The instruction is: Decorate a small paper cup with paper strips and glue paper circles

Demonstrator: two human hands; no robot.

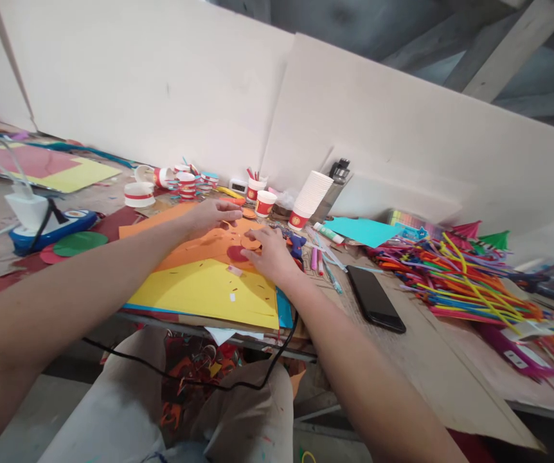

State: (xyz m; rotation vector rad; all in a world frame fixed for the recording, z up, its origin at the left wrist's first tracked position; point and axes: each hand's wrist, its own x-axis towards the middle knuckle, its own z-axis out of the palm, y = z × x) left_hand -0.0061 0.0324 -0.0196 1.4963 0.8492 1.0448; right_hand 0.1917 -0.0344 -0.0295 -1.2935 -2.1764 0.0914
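Note:
My left hand [214, 215] reaches over the orange paper [175, 251] with its fingers stretched out, and I see nothing held in it. Facing it, my right hand [272, 254] has its thumb and fingers apart beside a dark red paper circle [236, 254]. Small orange round pieces [249, 213] lie between and behind the hands; whether the right fingertips touch one I cannot tell. Under the orange paper is a yellow sheet [200, 299] strewn with small scraps. A blue glue gun [297, 244] lies just right of my right hand.
Behind stand stacked paper cups [310, 196], a metal bottle [332, 190] and cut cup pieces [139, 194]. To the right are a black phone [376, 299] and a heap of pipe cleaners [460, 276]. A blue power strip [53, 231] sits left. A black cable [219, 387] hangs over my lap.

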